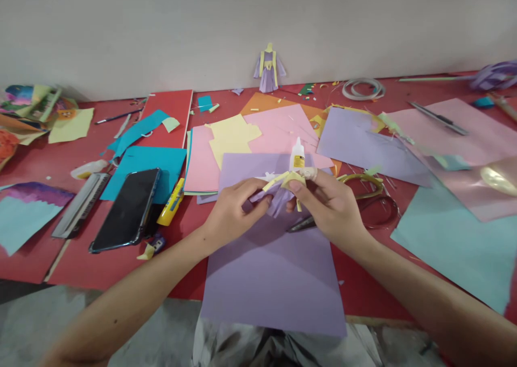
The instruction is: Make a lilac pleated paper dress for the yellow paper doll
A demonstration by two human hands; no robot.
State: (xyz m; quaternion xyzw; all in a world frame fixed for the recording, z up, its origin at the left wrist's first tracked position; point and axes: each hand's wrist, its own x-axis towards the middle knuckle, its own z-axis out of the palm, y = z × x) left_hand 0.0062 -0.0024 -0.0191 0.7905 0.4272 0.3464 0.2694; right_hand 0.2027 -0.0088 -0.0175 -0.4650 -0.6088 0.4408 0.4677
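Observation:
Between my two hands is a small paper figure (278,197) of folded purple and pale yellow paper. My left hand (236,205) pinches its left side, thumb and fingers closed on the paper. At its yellow upper part, my right hand (335,202) grips with the thumb in front; some of its fingers are hidden. A white wrap circles one of my right fingers. Just behind the figure stands a small white glue bottle (298,156) with a yellow label. Scissors (302,224) lie partly under my right hand. A purple sheet (274,281) spreads beneath both hands.
A similar finished-looking paper doll (268,68) leans against the wall. To the left lie a phone (127,208), a yellow glue stick (171,202) and a box cutter-like grey strip (81,205). On the right are a craft knife (439,118) and a light blue sheet (456,237).

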